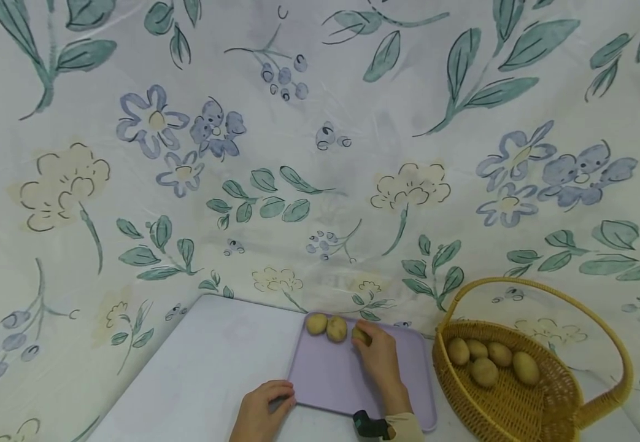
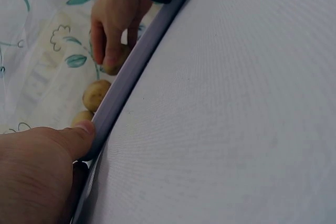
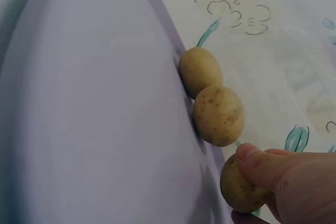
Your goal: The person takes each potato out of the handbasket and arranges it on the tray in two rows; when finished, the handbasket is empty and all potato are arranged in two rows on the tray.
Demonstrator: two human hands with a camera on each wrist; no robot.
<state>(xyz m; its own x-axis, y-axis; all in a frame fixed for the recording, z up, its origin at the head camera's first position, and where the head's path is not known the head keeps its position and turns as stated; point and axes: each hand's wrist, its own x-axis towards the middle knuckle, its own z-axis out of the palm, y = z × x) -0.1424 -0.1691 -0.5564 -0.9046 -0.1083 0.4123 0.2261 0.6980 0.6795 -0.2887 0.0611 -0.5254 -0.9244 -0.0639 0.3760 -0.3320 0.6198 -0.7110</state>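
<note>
My right hand (image 1: 379,362) pinches a potato (image 3: 239,184) between thumb and fingers at the far edge of a lilac tray (image 1: 331,377). In the right wrist view the thumb lies over its top. Two more potatoes sit in a row along the tray's far edge, to the left of the held one: a speckled potato (image 1: 337,329) and a paler potato (image 1: 316,323), touching each other. At the tray's front left corner, my left hand (image 1: 264,410) grips the rim, its thumb (image 2: 83,128) laid on the edge in the left wrist view.
Right of the tray stands a wicker basket (image 1: 510,417) with a tall arched handle (image 1: 540,283), holding several potatoes (image 1: 484,372). A white table (image 1: 226,344) extends to the left of the tray. Behind everything hangs a floral cloth (image 1: 320,184).
</note>
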